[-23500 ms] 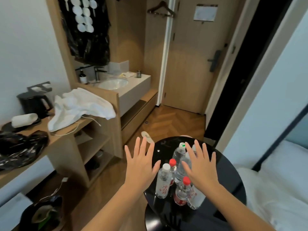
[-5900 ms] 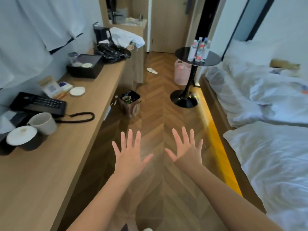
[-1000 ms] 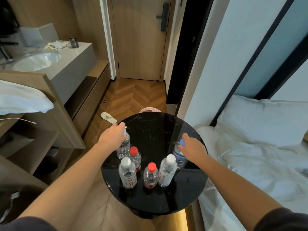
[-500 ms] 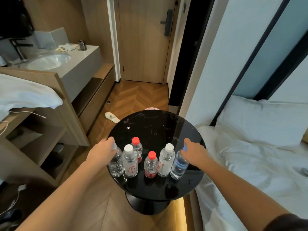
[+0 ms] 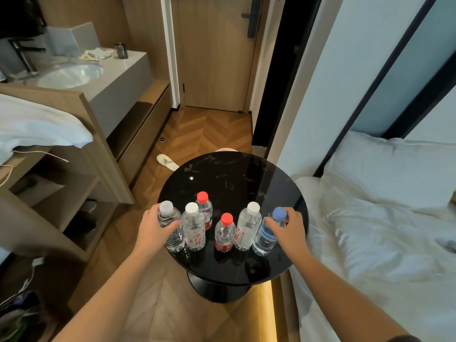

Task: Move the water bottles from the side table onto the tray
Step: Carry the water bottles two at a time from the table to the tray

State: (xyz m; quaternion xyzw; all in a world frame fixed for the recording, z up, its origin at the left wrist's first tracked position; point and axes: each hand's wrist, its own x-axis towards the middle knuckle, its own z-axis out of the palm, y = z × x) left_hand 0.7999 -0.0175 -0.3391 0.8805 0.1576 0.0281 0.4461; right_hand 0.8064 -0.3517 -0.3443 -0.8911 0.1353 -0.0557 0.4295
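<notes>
Pulled forward since a second ago, the two outer bottles now end the row at the near edge of the round black marble tabletop (image 5: pixel 234 178). Left hand (image 5: pixel 154 230) wraps the grey-capped clear plastic bottle (image 5: pixel 175 239); right hand (image 5: pixel 288 232) grips the blue-capped clear plastic bottle (image 5: pixel 265 239). Neither looks lifted yet, so carrying has not begun; no tray shows.
</notes>
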